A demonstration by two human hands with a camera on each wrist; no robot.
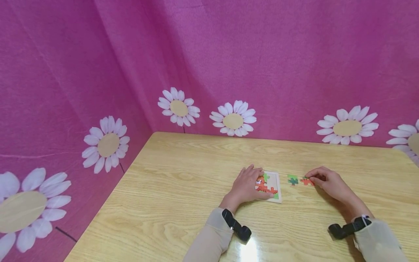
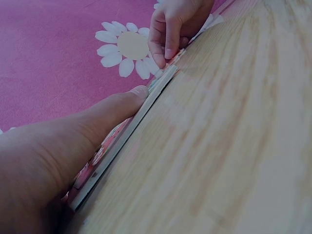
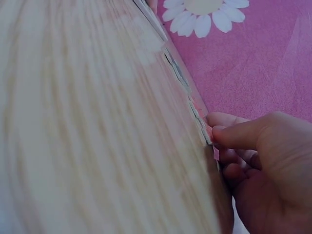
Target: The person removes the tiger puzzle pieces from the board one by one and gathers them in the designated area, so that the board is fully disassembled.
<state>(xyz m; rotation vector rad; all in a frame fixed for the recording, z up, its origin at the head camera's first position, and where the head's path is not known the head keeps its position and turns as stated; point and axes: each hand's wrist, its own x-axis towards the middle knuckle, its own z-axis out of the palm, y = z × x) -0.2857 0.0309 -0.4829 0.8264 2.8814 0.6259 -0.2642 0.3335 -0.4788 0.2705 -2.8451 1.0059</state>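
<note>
My left hand (image 1: 247,185) rests across the left part of a square jigsaw puzzle board (image 1: 279,187) with a pale frame. Its thumb (image 2: 114,107) lies fairly straight along the near edge, and the other fingers reach the far edge. Orange and green pieces with a cartoon animal's face (image 1: 260,182) sit in the board; my hand covers part of them. To the right of the board, my right hand (image 1: 332,183) pinches a red puzzle piece (image 1: 306,181) at table level between thumb and index finger. A green puzzle piece (image 1: 292,179) lies between the board and that red piece.
A light wood-grain table (image 1: 157,203) bears everything. Behind it and on the left hangs a magenta cloth (image 1: 278,65) printed with white daisies. Both wrists wear black camera straps (image 1: 348,229) over beige sleeves.
</note>
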